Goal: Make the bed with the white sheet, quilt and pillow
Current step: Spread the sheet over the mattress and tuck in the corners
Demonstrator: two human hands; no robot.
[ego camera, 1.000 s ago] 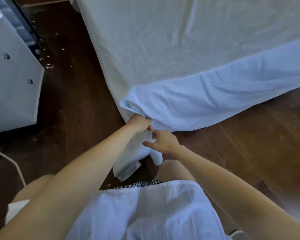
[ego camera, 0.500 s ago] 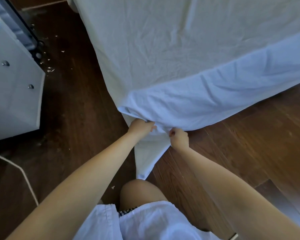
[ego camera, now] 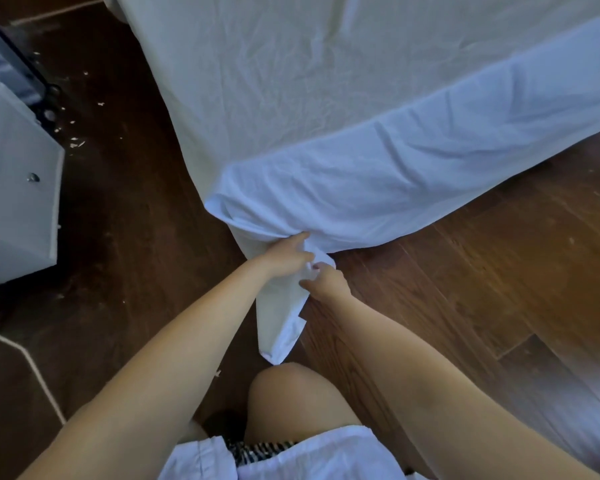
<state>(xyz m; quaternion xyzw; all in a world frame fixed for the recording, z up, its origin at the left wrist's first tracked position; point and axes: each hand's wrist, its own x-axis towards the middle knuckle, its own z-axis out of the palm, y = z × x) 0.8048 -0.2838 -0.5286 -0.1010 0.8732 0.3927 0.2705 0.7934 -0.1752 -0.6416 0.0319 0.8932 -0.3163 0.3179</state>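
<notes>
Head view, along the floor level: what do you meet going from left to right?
White cord → white cabinet → left hand → right hand, both at the hanging corner of the white sheet → bare wooden floor.

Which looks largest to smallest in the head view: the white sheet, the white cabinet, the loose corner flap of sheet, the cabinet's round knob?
1. white sheet, covering most of the frame.
2. white cabinet, cut off at the left edge, so its full extent is unsure.
3. corner flap, hanging below both hands.
4. round knob, a small dot.
</notes>
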